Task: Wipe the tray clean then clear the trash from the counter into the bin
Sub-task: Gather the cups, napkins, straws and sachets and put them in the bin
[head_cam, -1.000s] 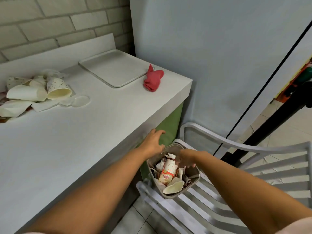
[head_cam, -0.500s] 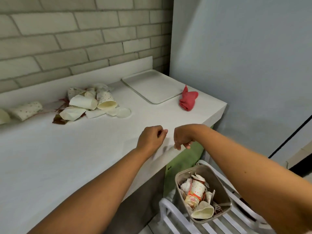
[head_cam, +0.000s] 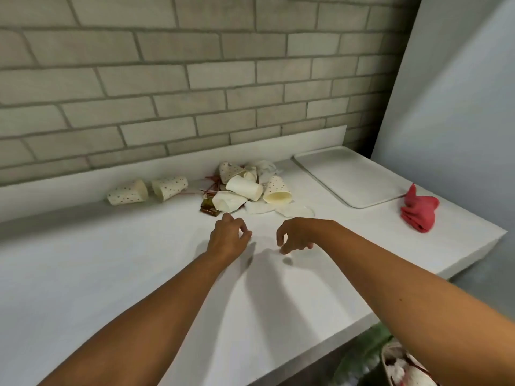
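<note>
Counter (head_cam: 111, 274): dotted cups (head_cam: 170, 187), brown wrapper (head_cam: 207, 209) (print unreadable).

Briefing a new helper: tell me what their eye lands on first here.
First, the heap of paper cups at the back of the counter, by the brick wall. Then the red cloth, crumpled right of the pale tray. Nearer, the left hand and right hand reach toward the heap, both empty.

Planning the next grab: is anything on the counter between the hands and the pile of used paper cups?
Nothing visible. The left hand and right hand hang empty over bare counter just short of the pile of cups; a brown wrapper and flat white lids form its near edge.
</note>
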The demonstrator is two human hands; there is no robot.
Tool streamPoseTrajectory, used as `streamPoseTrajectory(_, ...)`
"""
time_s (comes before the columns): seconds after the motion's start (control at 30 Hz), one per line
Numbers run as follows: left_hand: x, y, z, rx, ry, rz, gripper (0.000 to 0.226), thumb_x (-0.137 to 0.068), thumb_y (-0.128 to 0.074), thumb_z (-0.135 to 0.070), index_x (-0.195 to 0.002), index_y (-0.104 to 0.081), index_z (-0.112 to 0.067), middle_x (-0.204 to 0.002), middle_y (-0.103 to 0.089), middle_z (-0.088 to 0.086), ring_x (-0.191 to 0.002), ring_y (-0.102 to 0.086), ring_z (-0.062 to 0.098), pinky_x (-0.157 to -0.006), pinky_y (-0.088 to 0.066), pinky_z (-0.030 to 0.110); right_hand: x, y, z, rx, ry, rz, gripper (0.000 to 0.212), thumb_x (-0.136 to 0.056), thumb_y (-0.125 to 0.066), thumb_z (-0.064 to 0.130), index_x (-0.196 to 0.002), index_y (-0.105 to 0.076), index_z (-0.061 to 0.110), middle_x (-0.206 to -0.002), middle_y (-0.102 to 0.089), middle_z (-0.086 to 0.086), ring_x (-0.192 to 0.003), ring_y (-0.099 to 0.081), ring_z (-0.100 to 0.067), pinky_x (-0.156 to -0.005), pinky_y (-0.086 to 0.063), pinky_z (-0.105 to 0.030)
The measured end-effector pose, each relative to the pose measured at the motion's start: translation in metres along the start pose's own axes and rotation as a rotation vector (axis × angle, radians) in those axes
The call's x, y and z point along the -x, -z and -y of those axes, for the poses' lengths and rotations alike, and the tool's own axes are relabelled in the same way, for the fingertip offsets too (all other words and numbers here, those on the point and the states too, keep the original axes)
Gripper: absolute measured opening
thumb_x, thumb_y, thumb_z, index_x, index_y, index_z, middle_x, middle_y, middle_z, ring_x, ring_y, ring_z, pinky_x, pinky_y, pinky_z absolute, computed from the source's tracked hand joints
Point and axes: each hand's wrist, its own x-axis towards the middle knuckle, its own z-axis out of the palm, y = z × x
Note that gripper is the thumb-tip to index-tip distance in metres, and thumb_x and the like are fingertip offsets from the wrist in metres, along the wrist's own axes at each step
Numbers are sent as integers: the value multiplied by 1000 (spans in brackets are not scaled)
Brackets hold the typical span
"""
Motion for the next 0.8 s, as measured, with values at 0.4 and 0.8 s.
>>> streamPoseTrajectory(0.4,-30,70,141,-138,161,-26,34,-93,-52,-29,-125,-51,-17,-132,-39,7,-121,-40,25,-97,-37,35,-71,13,118,105,160,-4,38,-95,-52,25,-128,-54,7,-65,-39,4,-59,-38,-5,-55,-35,-15)
streamPoseTrajectory(0.8,-72,111,218,-175,255,-94,46,-86,-59,-14,-130,-46,-18,-134,-37,9,-122,-39,29,-98,-36,38,-143,24,172,199,268,-127,35,-94,-54,20,-128,-54,11,-130,-51,-7,-116,-49,-22,-62,-33,-17)
